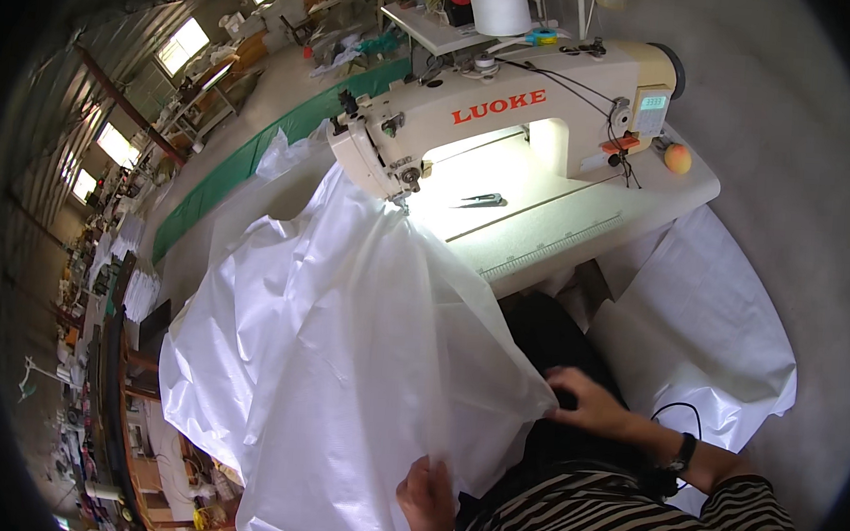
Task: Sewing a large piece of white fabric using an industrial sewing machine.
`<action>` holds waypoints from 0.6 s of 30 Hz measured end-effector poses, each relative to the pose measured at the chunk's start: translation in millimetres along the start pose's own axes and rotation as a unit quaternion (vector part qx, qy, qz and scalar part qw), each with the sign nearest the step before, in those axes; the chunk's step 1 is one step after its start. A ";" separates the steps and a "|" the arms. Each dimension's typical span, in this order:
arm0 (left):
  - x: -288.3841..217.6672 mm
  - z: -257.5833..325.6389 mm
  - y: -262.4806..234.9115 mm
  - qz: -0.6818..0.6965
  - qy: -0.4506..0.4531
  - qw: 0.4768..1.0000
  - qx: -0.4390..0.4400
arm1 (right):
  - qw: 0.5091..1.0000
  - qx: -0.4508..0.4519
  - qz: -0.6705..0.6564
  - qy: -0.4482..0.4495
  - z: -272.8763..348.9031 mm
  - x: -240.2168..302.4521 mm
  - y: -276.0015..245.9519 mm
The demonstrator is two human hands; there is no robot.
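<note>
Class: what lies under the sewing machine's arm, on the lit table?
Under the sewing machine, small scissors lie on the table. White fabric covers the needle area, hiding it.

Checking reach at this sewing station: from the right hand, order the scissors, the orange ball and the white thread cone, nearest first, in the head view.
From the right hand:
1. Scissors, on the lit machine bed, up-left.
2. Orange ball, at the table's right end.
3. White thread cone, behind the machine, at the top.

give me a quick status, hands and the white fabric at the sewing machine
Left hand gripping white fabric at its near edge. Right hand pinching the fabric's corner. Fabric runs up to the sewing machine needle; small scissors lie beyond on the table.
</note>
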State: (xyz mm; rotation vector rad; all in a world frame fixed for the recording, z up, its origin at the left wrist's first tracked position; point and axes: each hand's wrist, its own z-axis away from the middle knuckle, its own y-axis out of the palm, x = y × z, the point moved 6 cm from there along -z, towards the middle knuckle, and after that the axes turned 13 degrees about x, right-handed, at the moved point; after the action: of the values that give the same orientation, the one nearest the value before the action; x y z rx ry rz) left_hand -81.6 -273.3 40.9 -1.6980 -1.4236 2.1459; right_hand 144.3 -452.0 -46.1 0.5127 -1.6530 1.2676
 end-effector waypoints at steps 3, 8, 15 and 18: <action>-35.8 -12.7 -6.2 -0.036 0.157 0.986 -0.047 | 0.984 0.097 -0.041 -0.145 -6.8 59.6 18.5; -65.9 -19.1 1.4 -0.114 0.183 0.975 0.054 | 0.959 0.140 -0.074 -0.233 5.2 141.0 17.1; -53.9 -16.0 7.6 0.106 0.112 0.975 0.158 | 0.914 0.101 0.110 -0.377 8.0 171.3 35.9; -17.1 -5.6 18.2 0.060 0.000 0.985 0.165 | 0.899 0.063 0.110 -0.419 1.2 167.3 23.9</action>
State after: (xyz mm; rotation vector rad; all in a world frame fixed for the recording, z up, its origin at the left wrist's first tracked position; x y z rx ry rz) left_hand -61.9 -289.7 41.5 -1.6912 -0.9194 2.2845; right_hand 48.9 -408.8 86.5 1.0858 -2.3957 1.4211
